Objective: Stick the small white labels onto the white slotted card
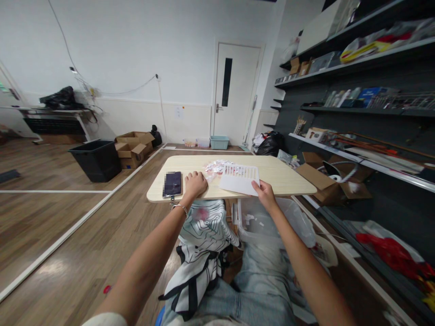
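Observation:
My right hand (265, 194) pinches the lower right corner of a white card (234, 184) with a row of slots cut along its far side. The card is held over the table (285, 176), near its front edge. Palm down on the tabletop, my left hand (196, 183) lies to the left of the card, fingers slightly bent and holding nothing visible. Behind the card spreads a pile of small white and pinkish pieces (214, 166), partly covered by it. A dark phone (172, 184) rests just left of my left hand.
Below the table's front edge is a clear plastic bin (261, 226) with a few white scraps. Patterned cloth (207, 222) hangs by my lap. Shelves (374, 108) line the right side, with an open cardboard box (322, 181) nearby. A black bin (97, 160) stands left.

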The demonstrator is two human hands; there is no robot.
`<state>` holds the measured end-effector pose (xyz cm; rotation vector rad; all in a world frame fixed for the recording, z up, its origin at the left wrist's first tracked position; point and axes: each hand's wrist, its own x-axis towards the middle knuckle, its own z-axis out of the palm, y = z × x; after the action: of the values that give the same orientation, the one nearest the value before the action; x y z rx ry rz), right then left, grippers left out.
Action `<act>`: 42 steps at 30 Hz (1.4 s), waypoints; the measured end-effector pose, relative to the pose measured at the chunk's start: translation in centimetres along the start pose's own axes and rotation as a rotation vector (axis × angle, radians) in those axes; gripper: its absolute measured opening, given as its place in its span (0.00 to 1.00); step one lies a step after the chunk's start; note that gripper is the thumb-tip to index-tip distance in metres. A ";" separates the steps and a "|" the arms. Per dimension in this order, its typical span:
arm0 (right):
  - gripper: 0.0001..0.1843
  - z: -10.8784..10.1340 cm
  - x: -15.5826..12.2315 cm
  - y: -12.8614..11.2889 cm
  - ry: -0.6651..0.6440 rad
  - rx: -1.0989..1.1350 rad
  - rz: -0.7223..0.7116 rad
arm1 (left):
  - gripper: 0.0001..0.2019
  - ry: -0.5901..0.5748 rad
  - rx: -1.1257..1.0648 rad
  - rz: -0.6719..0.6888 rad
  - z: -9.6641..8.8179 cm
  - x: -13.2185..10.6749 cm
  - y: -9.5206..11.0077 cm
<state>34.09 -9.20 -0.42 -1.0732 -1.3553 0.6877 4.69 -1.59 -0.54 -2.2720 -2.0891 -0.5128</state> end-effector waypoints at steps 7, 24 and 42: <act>0.35 0.0 -0.2 -0.6 -0.012 0.003 0.005 | 0.23 -0.005 0.004 0.001 0.0 0.0 0.0; 0.36 -0.4 0.2 0.4 0.017 -0.108 -0.050 | 0.23 -0.006 0.008 0.002 0.0 0.0 0.0; 0.39 -0.3 0.3 0.8 -0.008 -0.089 -0.037 | 0.23 -0.007 -0.004 0.001 0.1 0.1 0.1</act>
<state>34.56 -8.72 -0.97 -1.1149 -1.4202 0.6098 4.82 -1.52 -0.62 -2.2799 -2.0917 -0.5098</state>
